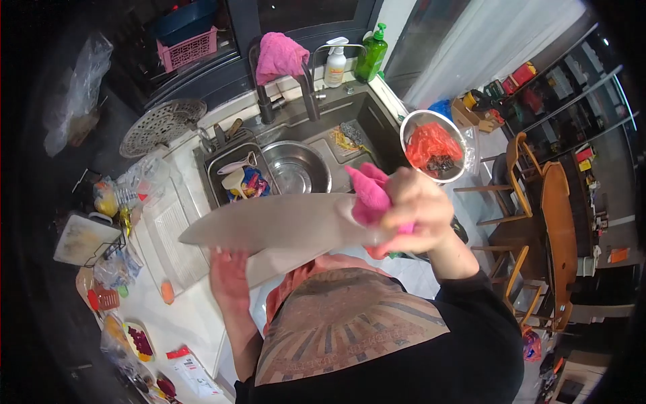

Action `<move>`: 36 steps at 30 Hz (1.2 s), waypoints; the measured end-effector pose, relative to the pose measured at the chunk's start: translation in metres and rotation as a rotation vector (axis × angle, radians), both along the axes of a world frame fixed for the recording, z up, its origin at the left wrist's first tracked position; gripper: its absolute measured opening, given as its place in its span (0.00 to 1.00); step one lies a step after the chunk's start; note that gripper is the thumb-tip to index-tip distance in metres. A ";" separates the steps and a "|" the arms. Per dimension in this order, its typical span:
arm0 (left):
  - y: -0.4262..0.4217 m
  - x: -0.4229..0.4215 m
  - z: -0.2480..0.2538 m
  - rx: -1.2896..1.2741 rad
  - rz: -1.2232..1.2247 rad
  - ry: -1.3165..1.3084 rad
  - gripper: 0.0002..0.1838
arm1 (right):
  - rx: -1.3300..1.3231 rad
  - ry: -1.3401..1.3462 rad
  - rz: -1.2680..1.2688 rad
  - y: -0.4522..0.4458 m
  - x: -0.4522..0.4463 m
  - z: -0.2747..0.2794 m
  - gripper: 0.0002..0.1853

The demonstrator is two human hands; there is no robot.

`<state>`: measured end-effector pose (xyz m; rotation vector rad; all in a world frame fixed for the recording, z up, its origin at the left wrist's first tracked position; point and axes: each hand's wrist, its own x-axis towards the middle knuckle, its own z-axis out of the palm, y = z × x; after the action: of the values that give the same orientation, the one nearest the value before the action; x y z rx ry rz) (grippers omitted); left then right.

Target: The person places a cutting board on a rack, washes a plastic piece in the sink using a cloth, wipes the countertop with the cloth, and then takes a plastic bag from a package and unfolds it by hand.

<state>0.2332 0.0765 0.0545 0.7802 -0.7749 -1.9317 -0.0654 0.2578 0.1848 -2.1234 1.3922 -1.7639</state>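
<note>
A large grey, flat, shiny piece [276, 222] with a blade-like outline spans the view before my chest, in front of the sink. Motion blurs it, so I cannot tell its kind. Closed around a pink cloth [370, 192], my right hand [420, 209] is at the piece's right end. Whether those fingers also grip the piece is unclear. My left hand [230, 283] is under the piece's lower edge, left of centre, its fingers stretched upward and blurred; their tips meet the edge or pass behind it.
Behind is a double sink [383, 135] with a steel basin [296, 165]. At its right stands a steel bowl [464, 158] holding a red plastic bag [431, 143]. A pink towel [279, 57] hangs over the tap. A cutting board [87, 239] and a carrot piece [167, 291] are left.
</note>
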 end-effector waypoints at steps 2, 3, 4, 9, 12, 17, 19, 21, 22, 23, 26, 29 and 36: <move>0.000 -0.021 0.009 0.126 -0.362 0.206 0.39 | -0.016 0.119 -0.026 -0.006 0.005 0.005 0.18; 0.007 -0.039 0.036 0.045 -0.483 0.308 0.42 | -0.015 0.272 -0.026 -0.009 0.005 0.003 0.18; 0.014 -0.060 0.063 -0.034 -0.602 0.409 0.45 | -0.012 0.423 -0.026 -0.012 0.006 0.000 0.18; 0.004 -0.117 0.075 -0.013 -0.835 0.513 0.47 | 0.035 0.481 -0.161 -0.021 -0.005 -0.014 0.20; -0.001 -0.130 0.079 0.083 -0.877 0.395 0.47 | 0.073 0.476 -0.264 -0.017 -0.022 -0.029 0.20; 0.002 -0.151 0.066 -0.060 -0.753 0.409 0.48 | 0.135 0.304 -0.461 -0.012 -0.036 -0.039 0.23; 0.003 -0.155 0.063 -0.111 -0.703 0.389 0.49 | 0.128 0.296 -0.520 -0.011 -0.045 -0.039 0.24; 0.003 -0.159 0.063 -0.187 -0.711 0.421 0.49 | 0.148 0.284 -0.600 -0.006 -0.058 -0.041 0.24; 0.003 -0.164 0.064 -0.194 -0.702 0.422 0.49 | 0.141 0.287 -0.591 -0.007 -0.065 -0.046 0.24; 0.003 -0.168 0.066 -0.212 -0.698 0.469 0.49 | 0.161 0.235 -0.633 -0.008 -0.072 -0.051 0.23; 0.006 -0.174 0.065 -0.234 -0.674 0.529 0.50 | 0.211 0.135 -0.653 -0.013 -0.085 -0.057 0.19; 0.010 -0.178 0.062 -0.250 -0.646 0.563 0.51 | 0.300 0.113 -0.574 -0.022 -0.093 -0.057 0.15; 0.012 -0.185 0.053 -0.391 -0.593 0.585 0.50 | 0.322 0.112 -0.463 -0.030 -0.106 -0.060 0.09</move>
<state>0.0485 0.0884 0.1072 -0.2914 -1.0282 -2.2442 -0.1719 0.2281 0.1247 -1.8581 2.1683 -1.4118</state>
